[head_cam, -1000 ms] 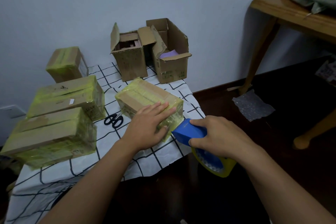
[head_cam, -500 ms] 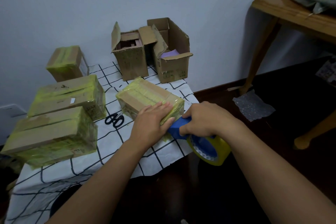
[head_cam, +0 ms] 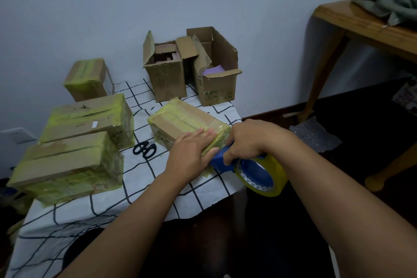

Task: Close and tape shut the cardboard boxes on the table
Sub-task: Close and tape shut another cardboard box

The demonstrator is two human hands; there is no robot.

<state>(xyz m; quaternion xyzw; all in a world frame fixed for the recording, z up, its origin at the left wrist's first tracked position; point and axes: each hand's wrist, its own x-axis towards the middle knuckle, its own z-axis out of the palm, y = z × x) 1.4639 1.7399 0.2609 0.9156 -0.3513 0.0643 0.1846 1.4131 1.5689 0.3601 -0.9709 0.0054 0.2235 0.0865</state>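
Box [head_cam: 189,123] sits mid-table on the checked cloth [head_cam: 158,187], already heavily wrapped in slick yellow tape. Left hand [head_cam: 190,157] lies flat on its near top, fingers straight, pinning it. Right hand [head_cam: 246,140] grips the blue tape dispenser [head_cam: 255,170] at the near end face. Cardboard looks stiff and light; best braced from the top.

A bench draped in a white grid-patterned cloth [head_cam: 140,187] carries four taped boxes [head_cam: 74,160] [head_cam: 90,117] [head_cam: 89,79] [head_cam: 187,123], two open cartons [head_cam: 167,79] [head_cam: 216,83] by the wall, and black scissors [head_cam: 144,149].
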